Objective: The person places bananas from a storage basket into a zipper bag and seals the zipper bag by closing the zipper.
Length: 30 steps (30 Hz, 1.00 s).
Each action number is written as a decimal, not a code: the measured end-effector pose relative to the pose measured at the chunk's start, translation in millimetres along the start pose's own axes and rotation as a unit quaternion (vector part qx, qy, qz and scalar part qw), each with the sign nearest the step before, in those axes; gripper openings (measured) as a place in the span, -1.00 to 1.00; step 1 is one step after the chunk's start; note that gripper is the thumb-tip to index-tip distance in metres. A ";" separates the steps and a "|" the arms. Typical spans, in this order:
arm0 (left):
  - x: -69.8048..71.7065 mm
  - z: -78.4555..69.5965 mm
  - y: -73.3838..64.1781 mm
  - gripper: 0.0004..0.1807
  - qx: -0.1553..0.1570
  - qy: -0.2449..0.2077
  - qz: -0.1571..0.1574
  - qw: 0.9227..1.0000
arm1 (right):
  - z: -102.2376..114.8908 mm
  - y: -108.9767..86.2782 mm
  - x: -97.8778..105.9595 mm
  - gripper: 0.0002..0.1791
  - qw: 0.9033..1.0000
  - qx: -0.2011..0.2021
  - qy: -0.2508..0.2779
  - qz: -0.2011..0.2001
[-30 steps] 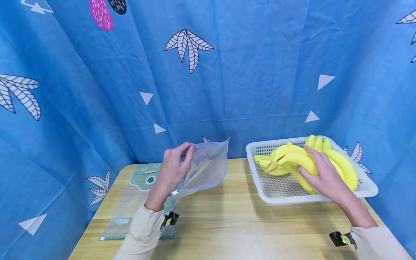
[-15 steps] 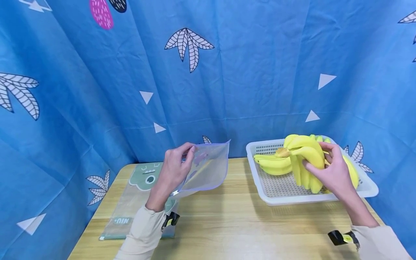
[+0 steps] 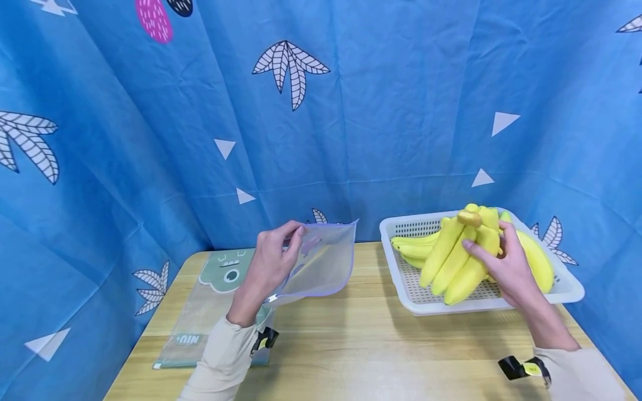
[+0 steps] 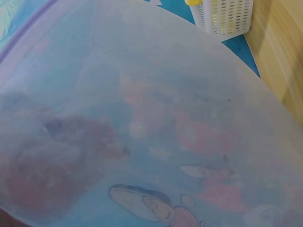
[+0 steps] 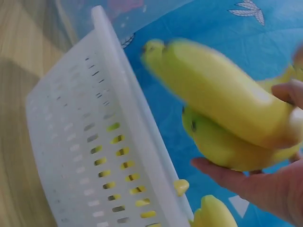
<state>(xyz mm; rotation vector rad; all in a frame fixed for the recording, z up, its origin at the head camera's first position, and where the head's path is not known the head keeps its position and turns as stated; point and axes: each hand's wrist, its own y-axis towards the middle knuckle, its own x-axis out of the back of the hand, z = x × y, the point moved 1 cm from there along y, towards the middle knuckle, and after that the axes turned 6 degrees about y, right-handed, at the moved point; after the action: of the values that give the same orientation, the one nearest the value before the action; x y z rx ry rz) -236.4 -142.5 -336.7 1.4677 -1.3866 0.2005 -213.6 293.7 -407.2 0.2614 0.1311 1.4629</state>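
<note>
My left hand (image 3: 273,253) pinches the upper edge of a translucent zip bag (image 3: 328,267) with purple edging and holds it raised above the table, its mouth spread. In the left wrist view the bag (image 4: 165,99), printed with pink figures, fills most of the picture and veils the hand. My right hand (image 3: 511,267) grips a yellow banana bunch (image 3: 453,259) over the white basket, its brown stem end up and the fruit pointing down. The right wrist view has thumb and fingers (image 5: 258,187) around the bunch (image 5: 213,87), close above the basket rim.
The white perforated basket (image 3: 466,308) stands on the right of the wooden table (image 3: 381,356). More bananas lie in it at the left (image 3: 411,249) and right (image 3: 536,264). A second zip bag (image 3: 185,320) with a green animal print lies flat under the left arm. Blue curtain (image 3: 391,111) hangs behind.
My right hand has taken hold of the banana bunch, lifted it off the others and turned it so its stem end points up. The left hand and its bag have barely moved.
</note>
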 end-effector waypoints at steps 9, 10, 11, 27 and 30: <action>0.9 0.0 -1.2 -0.73 -0.009 0.006 -0.012 1.000 | 5.0 -3.6 -3.6 -0.16 0.991 0.028 -0.127 -0.045; 0.8 -0.1 -1.2 -0.73 -0.011 0.006 -0.012 1.000 | 6.0 -4.0 -4.9 -0.17 0.989 0.039 -0.139 -0.044; 0.7 -0.2 -1.3 -0.73 -0.012 0.006 -0.013 1.000 | 6.9 -4.5 -6.4 -0.20 0.987 0.048 -0.146 -0.044; -3.2 -8.1 -0.3 -0.76 -0.039 0.046 -0.027 0.998 | 72.0 -28.1 -39.8 -0.25 0.972 0.186 -0.097 -0.105; -5.4 -10.1 -0.2 -0.76 -0.039 0.053 -0.034 0.997 | 90.0 -33.3 -57.0 -0.24 0.958 0.261 -0.034 -0.110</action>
<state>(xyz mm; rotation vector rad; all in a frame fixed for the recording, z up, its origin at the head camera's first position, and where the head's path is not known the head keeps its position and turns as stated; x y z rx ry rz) -232.8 -131.7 -336.3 1.4168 -1.2438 0.1772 -165.5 225.7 -332.9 0.7034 0.4802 1.1744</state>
